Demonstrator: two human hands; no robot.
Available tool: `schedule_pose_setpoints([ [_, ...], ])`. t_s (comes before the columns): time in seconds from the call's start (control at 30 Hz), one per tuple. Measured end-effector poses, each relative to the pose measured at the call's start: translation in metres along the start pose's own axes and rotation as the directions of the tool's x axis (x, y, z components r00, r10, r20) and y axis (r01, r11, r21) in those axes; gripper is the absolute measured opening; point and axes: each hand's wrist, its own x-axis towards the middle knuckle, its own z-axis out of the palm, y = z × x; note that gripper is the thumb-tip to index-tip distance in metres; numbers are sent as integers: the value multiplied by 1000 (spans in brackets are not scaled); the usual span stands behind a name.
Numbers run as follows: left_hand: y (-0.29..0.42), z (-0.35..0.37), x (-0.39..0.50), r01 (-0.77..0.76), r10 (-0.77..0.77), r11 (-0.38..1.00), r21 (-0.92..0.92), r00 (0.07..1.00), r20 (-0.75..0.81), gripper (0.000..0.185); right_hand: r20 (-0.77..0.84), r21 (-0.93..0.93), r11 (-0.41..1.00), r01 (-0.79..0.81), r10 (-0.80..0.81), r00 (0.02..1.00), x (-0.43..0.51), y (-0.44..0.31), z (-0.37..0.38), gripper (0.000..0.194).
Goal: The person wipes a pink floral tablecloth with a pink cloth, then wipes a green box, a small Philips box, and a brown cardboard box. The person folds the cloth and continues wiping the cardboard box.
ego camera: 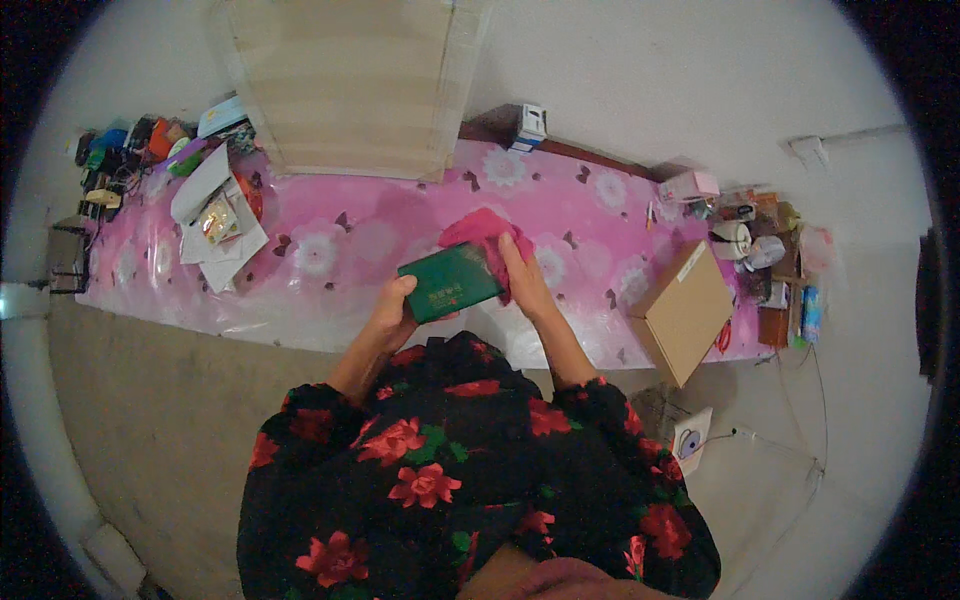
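Note:
Between my hands a dark green box (450, 283) with small writing on its face is held up, tilted, over the near edge of the table. My left hand (394, 309) grips its left end, thumb on top and fingers underneath. A pink cloth (480, 229) is bunched in my right hand (521, 276), whose fingers press it around the right end of the box. The cloth covers part of that end, so the fingertips there are hidden.
The table bears a pink flowered plastic cover (375, 225). Papers and a packet (219, 221) lie on the left, near piled items (142, 150). A cardboard box (686, 307) overhangs the front edge at right, beside jars (731, 238). A small carton (530, 127) stands at the back wall.

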Motion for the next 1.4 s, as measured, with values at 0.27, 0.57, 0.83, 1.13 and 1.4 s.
schedule_pose_setpoints([
  [0.27,6,-2,3,-102,95,992,-72,992,-89,62,-39,76,997,23,-20,999,-7,9,5,58],
  [0.57,-6,-5,2,-66,88,984,166,988,-125,54,-98,120,992,-47,59,993,2,23,-4,54],
  [0.83,18,7,7,-190,163,978,-91,956,-243,48,-112,-302,921,-244,220,969,-24,60,-13,50],
  [1.13,-4,29,13,-71,92,995,74,936,-341,47,-15,-137,972,189,-192,981,-48,11,24,43],
  [1.4,-7,32,0,-104,93,994,-33,963,-254,43,48,-573,694,435,-501,864,0,28,30,52],
])
